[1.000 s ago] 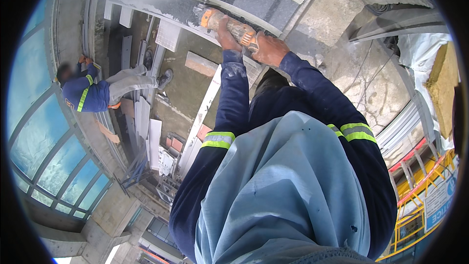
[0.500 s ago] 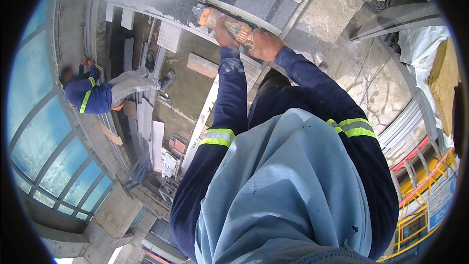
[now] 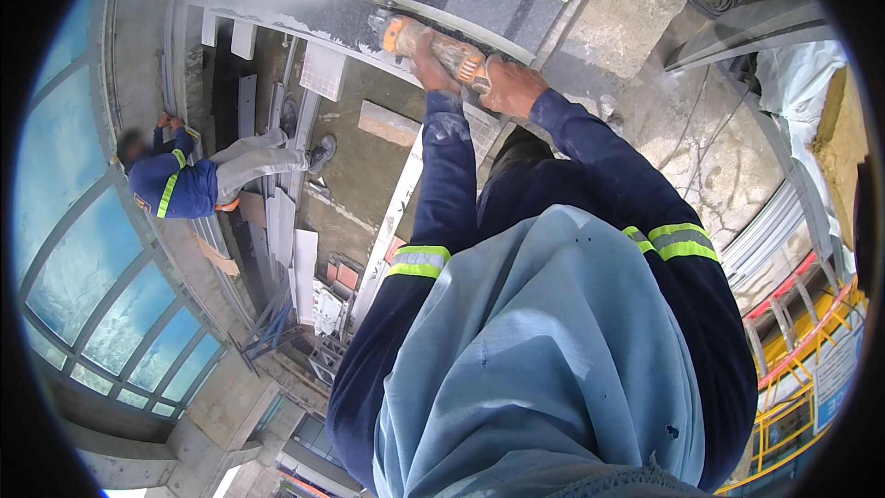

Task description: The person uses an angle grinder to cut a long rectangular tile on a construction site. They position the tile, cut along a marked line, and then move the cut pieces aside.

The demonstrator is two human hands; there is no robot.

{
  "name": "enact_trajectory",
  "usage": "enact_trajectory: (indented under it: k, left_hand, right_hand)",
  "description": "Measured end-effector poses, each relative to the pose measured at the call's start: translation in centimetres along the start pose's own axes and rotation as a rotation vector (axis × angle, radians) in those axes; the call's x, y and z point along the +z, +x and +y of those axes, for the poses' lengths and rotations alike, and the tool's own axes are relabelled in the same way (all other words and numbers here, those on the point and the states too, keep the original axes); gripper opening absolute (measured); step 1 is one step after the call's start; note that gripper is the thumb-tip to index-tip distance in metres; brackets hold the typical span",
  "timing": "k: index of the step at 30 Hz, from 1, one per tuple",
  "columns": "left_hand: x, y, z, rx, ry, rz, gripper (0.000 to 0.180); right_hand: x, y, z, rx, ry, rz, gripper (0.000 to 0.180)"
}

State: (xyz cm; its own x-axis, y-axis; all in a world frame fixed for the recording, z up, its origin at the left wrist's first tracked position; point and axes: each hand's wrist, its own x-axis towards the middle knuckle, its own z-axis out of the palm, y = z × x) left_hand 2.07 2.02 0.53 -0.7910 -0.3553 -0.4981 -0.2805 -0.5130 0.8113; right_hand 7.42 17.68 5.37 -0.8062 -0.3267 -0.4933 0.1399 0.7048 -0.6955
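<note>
An orange and grey angle grinder is gripped in both my hands. My left hand wraps round its body close to the head, and my right hand is closed on the rear end. The grinder's disc end rests at or just over a dark speckled stone slab, beside a pale strip that runs along it. Whitish dust lies on the slab and hangs in the air left of the tool. Dust and blur hide the disc's exact contact.
A co-worker in a navy jacket bends by the glazed wall at left. Pale boards, a tile and a stone strip lie on the floor between us. Yellow railing and white sheeting are at right.
The scene has shifted slightly right and down in view. The grinder stays in both hands at nearly the same place along the slab; no grip has changed.
</note>
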Motion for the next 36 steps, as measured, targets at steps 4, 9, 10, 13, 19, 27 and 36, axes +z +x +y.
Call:
enact_trajectory:
  k: [4,9,10,13,19,27,36]
  left_hand:
    - [-0.4,1.4,0.2,-0.012,0.010,0.003,0.043]
    - [-0.3,0.8,0.4,-0.030,0.011,0.006,0.043]
    - [-0.2,0.4,0.3,-0.033,0.008,0.013,0.044]
    - [0.1,-0.8,0.1,-0.043,-0.006,0.012,0.044]
    - [0.4,-1.3,-0.3,-0.001,0.005,0.007,0.045]
    - [-0.1,0.7,0.1,-0.021,0.027,0.014,0.044]
    - [0.6,-1.6,0.0,-0.014,0.022,0.021,0.044]
  right_hand:
    - [0.1,1.0,-0.3,-0.004,0.022,-0.011,0.050]
    - [0.0,0.5,-0.4,-0.013,0.015,-0.008,0.049]
    - [0.0,0.1,-0.3,-0.012,0.002,-0.009,0.049]
    - [-0.2,-0.8,0.0,-0.013,-0.008,0.004,0.049]
    - [0.0,-1.1,0.5,-0.016,-0.020,0.026,0.048]
    - [0.0,0.5,-0.2,-0.002,-0.012,0.010,0.049]
    - [-0.2,-1.2,0.4,-0.002,-0.010,0.006,0.049]
